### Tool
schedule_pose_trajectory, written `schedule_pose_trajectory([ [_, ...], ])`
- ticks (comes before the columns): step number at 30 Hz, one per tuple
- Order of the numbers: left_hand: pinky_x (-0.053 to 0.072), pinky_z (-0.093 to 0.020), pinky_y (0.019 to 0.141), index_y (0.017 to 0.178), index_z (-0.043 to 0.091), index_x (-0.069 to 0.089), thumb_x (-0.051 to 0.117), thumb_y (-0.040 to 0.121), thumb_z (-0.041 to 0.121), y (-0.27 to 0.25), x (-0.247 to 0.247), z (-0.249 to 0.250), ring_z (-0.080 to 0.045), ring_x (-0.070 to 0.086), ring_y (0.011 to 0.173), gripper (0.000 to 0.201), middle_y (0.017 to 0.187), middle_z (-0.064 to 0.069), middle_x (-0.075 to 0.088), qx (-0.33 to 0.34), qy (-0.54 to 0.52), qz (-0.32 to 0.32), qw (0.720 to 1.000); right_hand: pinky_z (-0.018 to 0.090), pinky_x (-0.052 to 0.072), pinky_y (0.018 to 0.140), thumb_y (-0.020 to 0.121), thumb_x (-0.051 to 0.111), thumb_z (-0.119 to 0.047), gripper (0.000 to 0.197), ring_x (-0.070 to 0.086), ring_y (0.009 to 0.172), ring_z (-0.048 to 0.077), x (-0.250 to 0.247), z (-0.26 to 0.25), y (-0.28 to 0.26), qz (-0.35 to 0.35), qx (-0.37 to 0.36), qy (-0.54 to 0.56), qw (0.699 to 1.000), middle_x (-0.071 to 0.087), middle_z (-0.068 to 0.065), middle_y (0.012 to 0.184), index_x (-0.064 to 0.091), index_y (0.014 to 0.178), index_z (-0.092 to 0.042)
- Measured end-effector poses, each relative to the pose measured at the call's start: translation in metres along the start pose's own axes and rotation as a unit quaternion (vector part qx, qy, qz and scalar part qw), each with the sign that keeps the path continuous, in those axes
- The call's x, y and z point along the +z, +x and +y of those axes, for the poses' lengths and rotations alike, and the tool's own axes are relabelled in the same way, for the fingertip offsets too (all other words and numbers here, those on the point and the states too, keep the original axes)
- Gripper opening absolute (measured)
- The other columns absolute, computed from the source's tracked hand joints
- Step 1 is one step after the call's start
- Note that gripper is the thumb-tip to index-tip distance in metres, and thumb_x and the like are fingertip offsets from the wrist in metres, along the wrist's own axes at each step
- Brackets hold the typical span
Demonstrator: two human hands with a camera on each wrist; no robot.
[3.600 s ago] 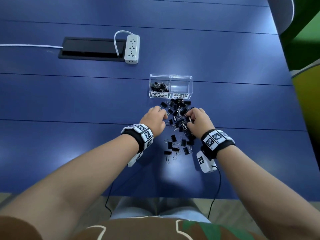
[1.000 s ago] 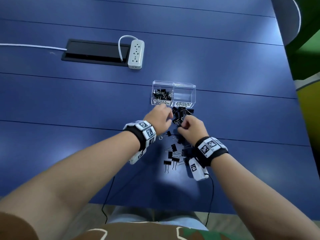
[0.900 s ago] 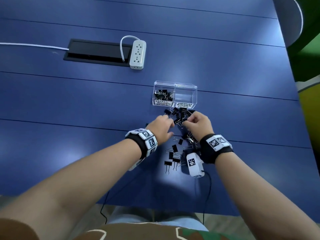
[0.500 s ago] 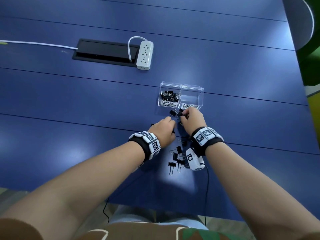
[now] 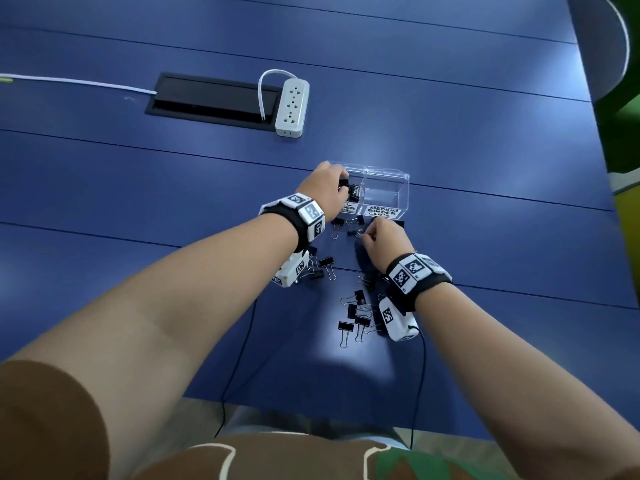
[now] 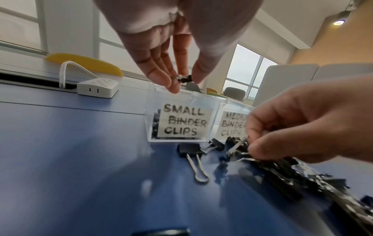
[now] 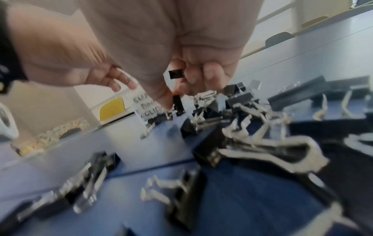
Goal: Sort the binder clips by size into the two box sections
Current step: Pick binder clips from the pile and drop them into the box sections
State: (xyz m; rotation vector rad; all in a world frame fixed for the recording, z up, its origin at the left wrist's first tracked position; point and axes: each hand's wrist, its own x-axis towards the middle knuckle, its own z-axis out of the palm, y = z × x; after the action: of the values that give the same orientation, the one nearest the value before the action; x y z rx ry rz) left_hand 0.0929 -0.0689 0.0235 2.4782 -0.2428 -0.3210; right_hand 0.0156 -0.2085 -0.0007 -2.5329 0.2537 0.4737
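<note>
My left fingers (image 6: 161, 78) pinch one small binder clip (image 6: 184, 78) just above the open top of the section labelled small (image 6: 184, 122), which already holds several clips. My left hand (image 5: 323, 192) sits over that side of the clear box (image 5: 403, 188). The medium section (image 5: 384, 194) appears bare. My right hand (image 5: 384, 242) is down at the loose pile (image 6: 272, 162) on the counter (image 5: 138, 237), just in front of the box, its fingers (image 7: 214, 75) curled around a small black clip (image 7: 176, 74), thumb against another.

Step in hand, in my judgement: dropping a small clip. Next I need to part the left fingers directly over the section, then return to the pile. Many clips remain unsorted, including a longer-handled one (image 6: 193, 159) lying just before the box.
</note>
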Motion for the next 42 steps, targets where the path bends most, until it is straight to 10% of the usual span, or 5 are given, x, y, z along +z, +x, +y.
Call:
schedule_pose_trajectory([
  [10,0.046,-0.041,0.096,0.110,0.014,0.060,0.053,0.088,0.012,-0.007,0.008,-0.009,-0.026,0.045,0.115,0.023,0.116,-0.008,0.055,0.010,0.019,0.046,0.999,0.028,0.040,0.068,0.087,0.053,-0.018,0.008,0.052,0.074,0.017,-0.045,-0.026,0.023,0.055,-0.021,0.086,0.995,0.054,-0.006,0.067,0.056,0.080,-0.014],
  [22,0.047,-0.045,0.094,0.130,0.011,0.052,0.048,0.092,0.009,-0.054,0.058,-0.026,-0.028,0.043,0.118,0.038,0.128,-0.008,0.049,0.081,0.135,-0.124,0.980,0.027,0.045,0.088,0.085,0.053,-0.005,0.029,0.060,0.102,0.024,-0.046,-0.051,0.054,0.039,-0.136,0.013,0.990,0.064,0.008,0.115,0.065,0.110,-0.013],
  [30,0.052,-0.045,0.083,0.105,0.007,0.056,0.053,0.085,0.000,-0.048,0.063,-0.025,-0.030,0.048,0.105,0.021,0.110,-0.011,0.052,0.077,0.172,-0.098,0.977,0.032,0.053,0.081,0.088,0.052,-0.014,0.017,0.061,0.078,0.020,-0.050,0.007,0.014,0.110,-0.052,0.098,0.988,0.069,0.004,0.087,0.068,0.087,-0.010],
  [37,0.045,-0.038,0.095,0.133,0.005,0.042,0.049,0.091,0.008,-0.044,0.064,-0.006,-0.028,0.043,0.120,0.043,0.128,-0.012,0.046,0.069,0.192,-0.095,0.974,0.038,0.055,0.081,0.089,0.046,-0.014,0.035,0.059,0.083,0.021,-0.015,0.052,-0.017,0.018,-0.012,0.007,1.000,0.060,0.005,0.104,0.062,0.119,-0.022],
  [42,0.044,-0.036,0.091,0.134,0.003,0.043,0.046,0.092,0.011,-0.052,0.067,-0.005,-0.029,0.043,0.116,0.043,0.125,-0.014,0.045,0.056,0.220,-0.111,0.967,0.038,0.054,0.081,0.090,0.045,-0.019,0.026,0.057,0.086,0.021,-0.010,0.059,-0.023,0.014,0.012,-0.017,1.000,0.054,0.003,0.104,0.064,0.107,-0.021],
])
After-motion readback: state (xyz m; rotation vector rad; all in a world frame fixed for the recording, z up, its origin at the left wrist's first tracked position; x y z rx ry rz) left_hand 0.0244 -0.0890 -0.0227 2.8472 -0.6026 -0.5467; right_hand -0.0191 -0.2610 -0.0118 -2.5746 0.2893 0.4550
